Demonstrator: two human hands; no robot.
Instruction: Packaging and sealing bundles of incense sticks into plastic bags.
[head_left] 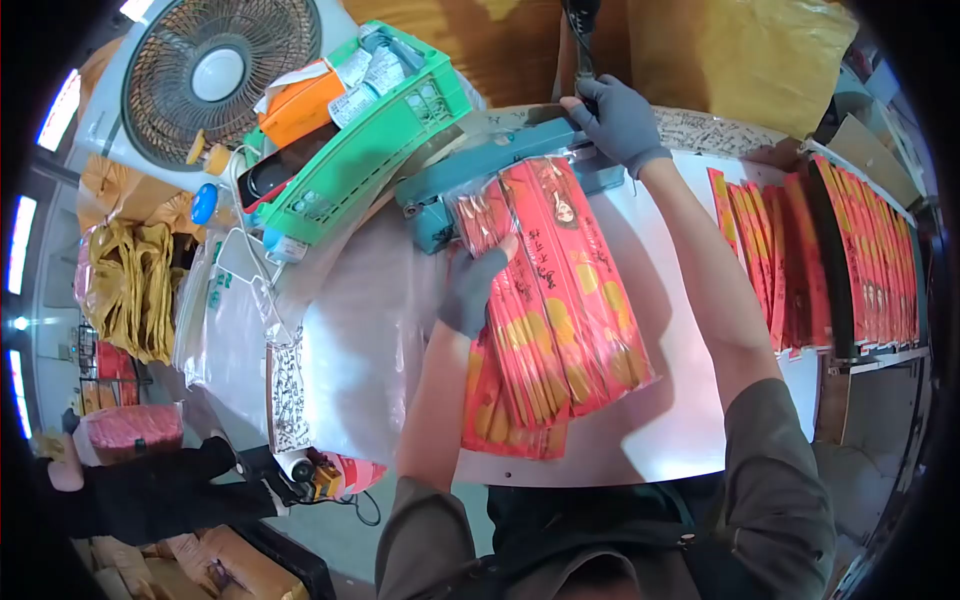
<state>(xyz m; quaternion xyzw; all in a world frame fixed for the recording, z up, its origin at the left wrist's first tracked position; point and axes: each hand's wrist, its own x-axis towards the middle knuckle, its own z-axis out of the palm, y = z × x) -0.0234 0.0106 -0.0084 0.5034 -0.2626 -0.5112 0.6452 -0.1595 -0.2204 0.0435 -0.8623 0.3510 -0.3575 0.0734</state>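
My left hand [474, 292], in a grey glove, is closed on the left edge of a clear plastic bag of red-and-gold paper packets [565, 290], thumb on top. The bag's far end lies at a teal bar-shaped bag sealer [490, 160]; whether it sits between the bars I cannot tell. My right hand [622, 122], also gloved in grey, bends over the right end of the sealer's arm; the undersides of its fingers are hidden. Another red packet bundle [515, 437] shows partly under the bag, on the white table [680, 430].
Clear plastic bags [360, 350] lie to the left. A green basket [370, 150] of bottles and boxes stands beside a fan [220, 75]. Rows of red packets [870, 250] fill a rack at right. A dark rod [580, 30] hangs beyond the sealer. Another person's dark sleeve [140, 490] shows lower left.
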